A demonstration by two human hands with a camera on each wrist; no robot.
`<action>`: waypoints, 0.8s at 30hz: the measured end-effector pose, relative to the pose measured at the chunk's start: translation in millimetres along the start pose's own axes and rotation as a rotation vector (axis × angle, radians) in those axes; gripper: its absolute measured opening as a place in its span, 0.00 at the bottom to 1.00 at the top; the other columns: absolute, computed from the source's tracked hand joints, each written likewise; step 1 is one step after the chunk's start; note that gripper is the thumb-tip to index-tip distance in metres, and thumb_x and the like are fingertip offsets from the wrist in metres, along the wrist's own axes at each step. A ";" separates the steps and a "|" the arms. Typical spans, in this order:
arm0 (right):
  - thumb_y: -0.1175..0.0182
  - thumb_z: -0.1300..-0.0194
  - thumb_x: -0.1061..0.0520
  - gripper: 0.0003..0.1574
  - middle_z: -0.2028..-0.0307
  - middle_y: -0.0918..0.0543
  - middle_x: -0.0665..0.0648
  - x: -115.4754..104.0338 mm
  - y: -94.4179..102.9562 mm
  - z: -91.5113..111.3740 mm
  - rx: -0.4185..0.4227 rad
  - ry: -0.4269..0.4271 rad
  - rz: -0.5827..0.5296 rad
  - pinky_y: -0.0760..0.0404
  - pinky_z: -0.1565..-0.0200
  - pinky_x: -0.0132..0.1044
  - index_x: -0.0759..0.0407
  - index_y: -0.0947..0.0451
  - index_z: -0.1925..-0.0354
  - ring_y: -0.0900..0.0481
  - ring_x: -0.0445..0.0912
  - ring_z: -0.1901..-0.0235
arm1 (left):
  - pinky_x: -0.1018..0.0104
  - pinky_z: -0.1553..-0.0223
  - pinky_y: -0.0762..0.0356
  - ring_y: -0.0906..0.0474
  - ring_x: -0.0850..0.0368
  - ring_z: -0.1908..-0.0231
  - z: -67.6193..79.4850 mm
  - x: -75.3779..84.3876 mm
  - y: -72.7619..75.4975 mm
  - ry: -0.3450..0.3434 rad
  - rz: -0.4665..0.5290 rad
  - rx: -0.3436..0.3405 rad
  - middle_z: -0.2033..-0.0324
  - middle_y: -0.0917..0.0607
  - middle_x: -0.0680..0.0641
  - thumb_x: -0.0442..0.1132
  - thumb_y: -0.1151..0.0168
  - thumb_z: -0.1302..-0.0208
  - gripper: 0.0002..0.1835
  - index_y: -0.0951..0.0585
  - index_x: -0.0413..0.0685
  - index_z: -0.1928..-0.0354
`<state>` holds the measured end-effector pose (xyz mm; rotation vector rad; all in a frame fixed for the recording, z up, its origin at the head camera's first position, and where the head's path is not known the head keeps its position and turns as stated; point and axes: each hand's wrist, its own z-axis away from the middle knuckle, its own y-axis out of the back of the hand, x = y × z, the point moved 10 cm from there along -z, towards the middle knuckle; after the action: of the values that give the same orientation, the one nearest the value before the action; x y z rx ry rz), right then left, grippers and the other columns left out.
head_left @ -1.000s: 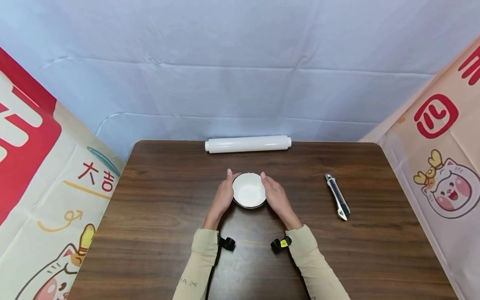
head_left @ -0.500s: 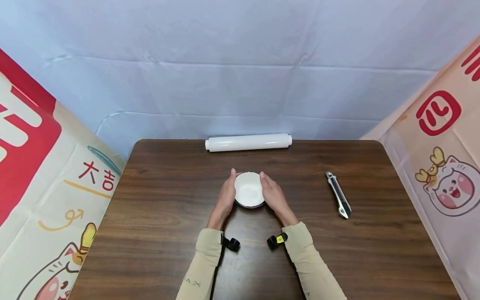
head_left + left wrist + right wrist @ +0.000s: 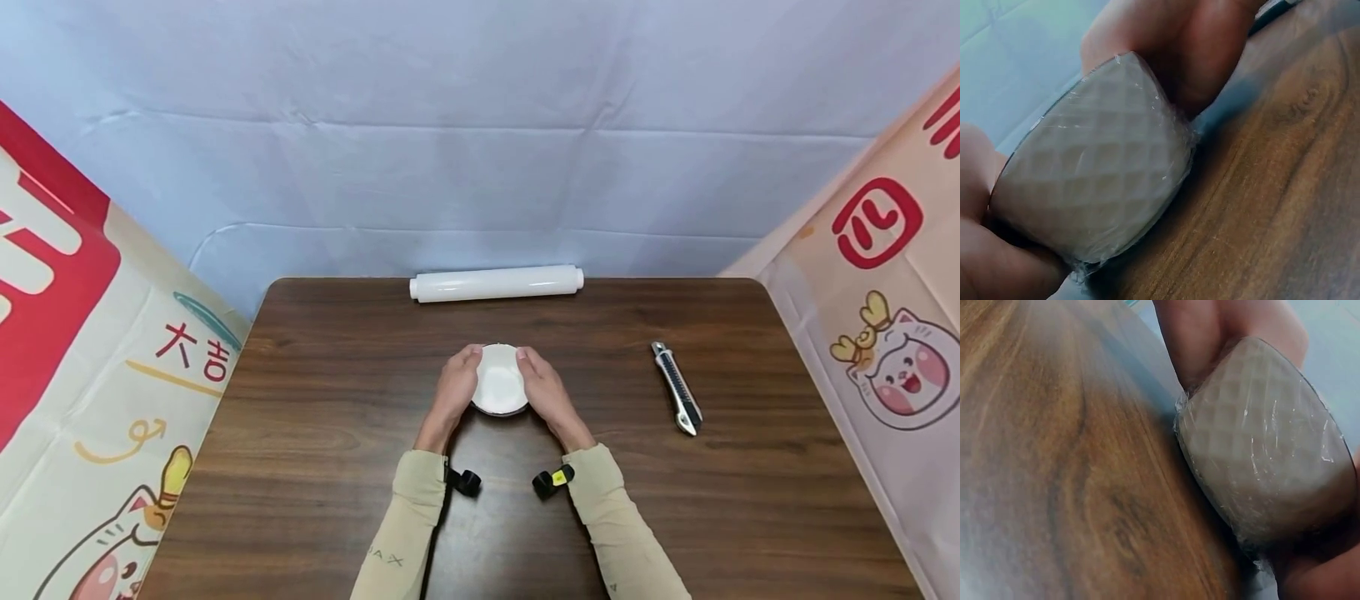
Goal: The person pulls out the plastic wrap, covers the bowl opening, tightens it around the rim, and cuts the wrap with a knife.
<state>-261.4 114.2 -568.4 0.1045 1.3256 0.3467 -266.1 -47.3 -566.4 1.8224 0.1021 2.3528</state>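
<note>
A white round bowl (image 3: 500,381) with a dark rim sits between both hands near the middle of the table. My left hand (image 3: 454,387) grips its left side, the thumb along the rim. On the opposite side my right hand (image 3: 549,392) holds it in the same way. Up close in the left wrist view, the bowl (image 3: 1094,159) has a diamond-patterned outer wall covered in clear cling film, bunched at the lower edge. The right wrist view also shows film wrinkles on the bowl (image 3: 1266,444). Most of the fingers are hidden in the head view.
A white roll (image 3: 497,284), probably cling film, lies along the back edge of the brown wooden table (image 3: 315,433). To the right lies a utility knife (image 3: 677,388). A pale cloth (image 3: 450,150) hangs behind, with printed banners at both sides.
Both hands have closed in slightly on the bowl, and their thumbs now lie further inward over the rim. The bowl has barely shifted; the roll and knife stay put.
</note>
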 end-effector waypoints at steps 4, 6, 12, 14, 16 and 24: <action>0.62 0.14 0.39 0.36 0.23 0.30 0.61 2.6 -2.1 -1.9 -0.017 0.000 -0.021 0.42 0.18 0.56 0.57 0.35 0.22 0.37 0.56 0.21 | 0.48 0.19 0.41 0.36 0.47 0.21 0.0 -0.1 1.9 -0.010 -0.031 0.010 0.25 0.26 0.42 0.51 0.58 0.16 0.29 0.28 0.41 0.25; 0.62 0.14 0.39 0.37 0.22 0.33 0.61 2.9 -3.6 -2.2 -0.026 -0.002 -0.029 0.44 0.18 0.55 0.57 0.38 0.20 0.40 0.55 0.19 | 0.48 0.19 0.41 0.36 0.46 0.21 -0.1 0.0 2.5 -0.011 -0.037 0.011 0.25 0.26 0.42 0.52 0.57 0.16 0.30 0.30 0.39 0.24; 0.62 0.14 0.38 0.38 0.22 0.32 0.61 -0.3 -6.6 -1.9 -0.035 -0.004 -0.036 0.44 0.18 0.55 0.57 0.37 0.21 0.39 0.55 0.19 | 0.49 0.18 0.42 0.37 0.46 0.21 -0.6 0.3 2.8 -0.020 -0.071 0.000 0.24 0.27 0.42 0.54 0.57 0.16 0.32 0.32 0.38 0.23; 0.62 0.14 0.38 0.36 0.22 0.32 0.60 -3.6 -5.8 -2.4 -0.028 0.006 -0.017 0.42 0.19 0.56 0.55 0.35 0.21 0.39 0.56 0.20 | 0.48 0.21 0.37 0.31 0.47 0.25 -0.6 1.2 2.4 -0.037 -0.062 -0.005 0.28 0.22 0.42 0.52 0.58 0.15 0.30 0.28 0.40 0.25; 0.62 0.14 0.38 0.35 0.22 0.32 0.60 -5.5 -3.9 -4.1 -0.022 0.007 -0.001 0.41 0.19 0.57 0.53 0.35 0.22 0.38 0.56 0.20 | 0.48 0.25 0.31 0.25 0.47 0.30 -1.2 2.1 0.7 -0.051 -0.032 -0.014 0.33 0.18 0.42 0.51 0.58 0.14 0.27 0.25 0.42 0.28; 0.63 0.13 0.39 0.36 0.22 0.31 0.59 -5.3 -3.6 -7.3 -0.060 0.045 -0.057 0.43 0.19 0.56 0.56 0.38 0.21 0.40 0.55 0.19 | 0.62 0.43 0.23 0.23 0.51 0.41 -4.6 2.3 -2.2 -0.054 0.114 -0.077 0.36 0.20 0.41 0.46 0.58 0.13 0.22 0.24 0.48 0.29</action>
<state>-268.9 108.2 -566.3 0.0091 1.3584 0.3420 -271.0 -44.5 -565.7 1.9008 -0.1004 2.3438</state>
